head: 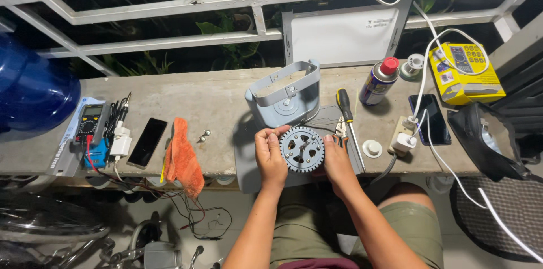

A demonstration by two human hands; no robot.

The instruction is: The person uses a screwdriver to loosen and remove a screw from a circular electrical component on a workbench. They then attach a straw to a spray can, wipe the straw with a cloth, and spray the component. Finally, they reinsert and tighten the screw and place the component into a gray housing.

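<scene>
On the concrete ledge [186,91] in front of the person, seen from the head camera, both hands grasp a round grey metal disc with a toothed rim and cut-out openings [303,149]. The left hand [271,156] clasps its left edge, fingers curled over the rim, while the right hand [337,163] holds the right edge from beside and slightly below. The disc sits between the two hands, above a flat grey mat [249,161] that lies under them. Just beyond the hands stands a grey rounded metal housing [284,95], open on top. To the right of the right hand lie a black-and-yellow-handled screwdriver [346,111], a small white round cap [372,148] and a white plug adapter with a white cable [404,141]; farther right are a dark smartphone [432,119], a blue spray can with a red cap [378,81] and a yellow cardboard box [465,72]. To the left of the left hand lie two small metal screws [204,135], an orange cloth [182,159], another dark phone [147,142] and a multimeter with red and black leads [93,125].
</scene>
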